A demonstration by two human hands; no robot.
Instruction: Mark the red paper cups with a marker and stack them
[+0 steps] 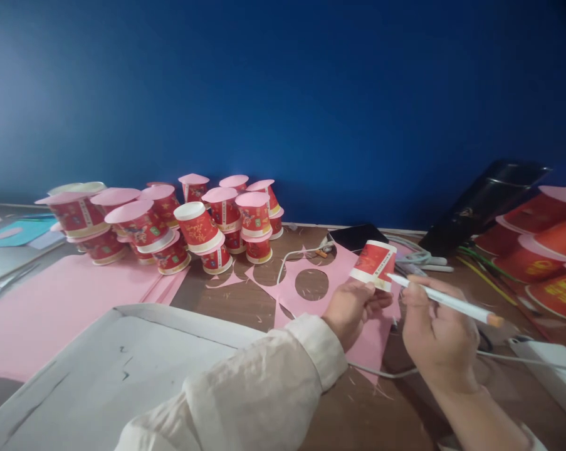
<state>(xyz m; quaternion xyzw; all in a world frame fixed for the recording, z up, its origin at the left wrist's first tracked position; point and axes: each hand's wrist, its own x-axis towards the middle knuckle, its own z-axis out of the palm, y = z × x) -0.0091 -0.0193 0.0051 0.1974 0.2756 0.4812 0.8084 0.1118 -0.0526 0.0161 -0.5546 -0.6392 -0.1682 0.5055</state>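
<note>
My left hand (355,310) grips a red paper cup (373,262) by its lower end and holds it tilted above the pink paper. The cup has a pale band and a strip of printed writing. In my right hand (440,335) is a white marker pen (452,299) with an orange end. Its tip points at the cup's lower side; whether it touches I cannot tell. Beneath lies a pink paper sheet (289,269) with round holes cut in it.
Stacked red paper cups (224,213), many with pink paper discs, stand along the blue wall. More red cups (546,257) and a black bottle (487,200) are at right. A white cardboard tray (136,376), pink sheets (76,294) and a white cable (386,376) lie near my arms.
</note>
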